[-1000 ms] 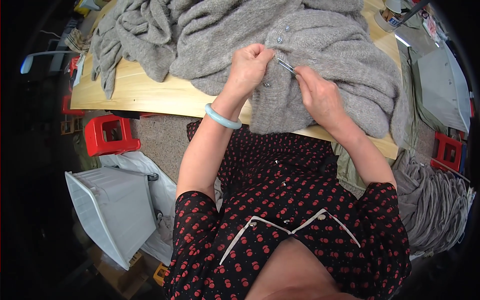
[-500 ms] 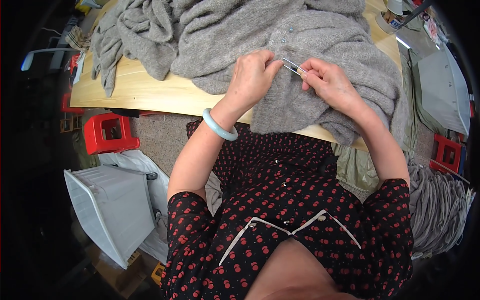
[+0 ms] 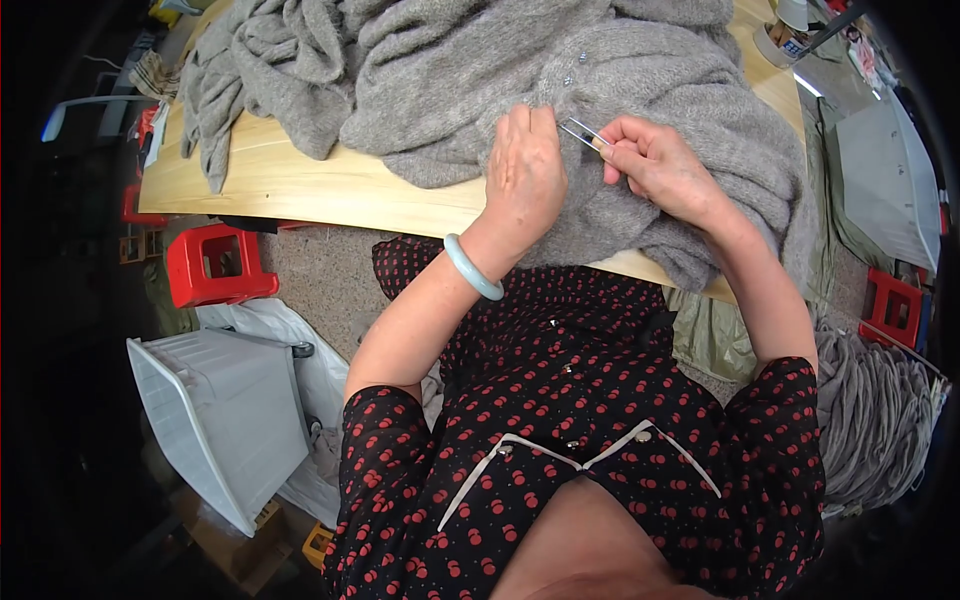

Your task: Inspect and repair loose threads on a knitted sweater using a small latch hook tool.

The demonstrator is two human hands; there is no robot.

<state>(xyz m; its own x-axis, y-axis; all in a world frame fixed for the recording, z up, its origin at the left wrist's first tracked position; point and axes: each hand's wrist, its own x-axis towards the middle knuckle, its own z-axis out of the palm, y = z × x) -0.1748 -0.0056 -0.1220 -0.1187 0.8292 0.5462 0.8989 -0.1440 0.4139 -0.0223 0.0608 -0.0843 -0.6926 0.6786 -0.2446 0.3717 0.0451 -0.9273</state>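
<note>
A fuzzy grey knit garment (image 3: 640,80) lies in folds over the table, with a ribbed part hanging at the front edge. Small shiny button-like pieces (image 3: 568,70) sit in a row on it, just beyond my hands. My right hand (image 3: 655,165) pinches a pair of tweezers (image 3: 583,133), whose two thin metal prongs point left, slightly apart, over the knit. Close by on the left, my left hand (image 3: 527,175) has its back turned up and its fingers together, bent down onto the knit; its fingertips are partly hidden. A pale green bangle (image 3: 473,268) circles my left wrist.
The wooden table (image 3: 290,185) curves in front of me, with a cup-like container (image 3: 778,45) at its far right. Red stools (image 3: 215,265) and a grey plastic bin (image 3: 225,420) stand at left. Another bin (image 3: 885,170) and stacked grey knitwear (image 3: 875,420) are at right.
My left hand has shifted right and rolled so its back faces up, with the thumb now hidden. The right hand and tweezers stay almost in place; the prongs look slightly wider apart.
</note>
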